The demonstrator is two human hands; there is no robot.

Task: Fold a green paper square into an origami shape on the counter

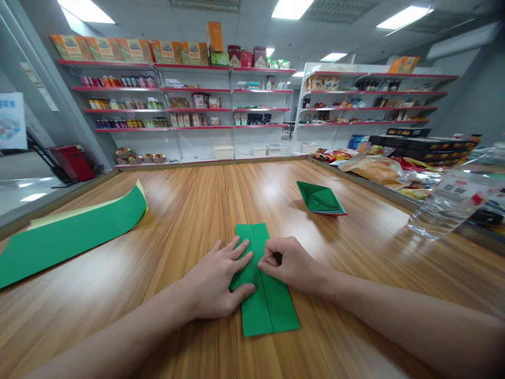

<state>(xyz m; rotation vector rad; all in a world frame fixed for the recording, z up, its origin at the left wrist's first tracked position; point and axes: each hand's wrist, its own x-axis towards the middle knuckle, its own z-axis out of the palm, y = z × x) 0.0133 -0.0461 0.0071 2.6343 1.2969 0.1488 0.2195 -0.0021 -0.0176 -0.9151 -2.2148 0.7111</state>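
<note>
A folded strip of green paper (260, 310) lies flat on the wooden table in front of me, with a seam running down its middle. My left hand (223, 276) rests on its left part, fingers spread. Curled closed, my right hand (290, 263) touches the paper near the seam with thumb and knuckles; I see nothing held in it. Beyond that hand sits a folded green paper shape (321, 199) with a hollow middle. To the left, a long curling stack of paper sheets (74, 234) shows green on top and yellow underneath.
The wooden table (189, 205) spreads out around the paper. A clear plastic bottle (450, 195) stands at the right, near packaged snacks (379, 168) and stacked black boxes (426, 150). Store shelves (197, 109) with goods line the back.
</note>
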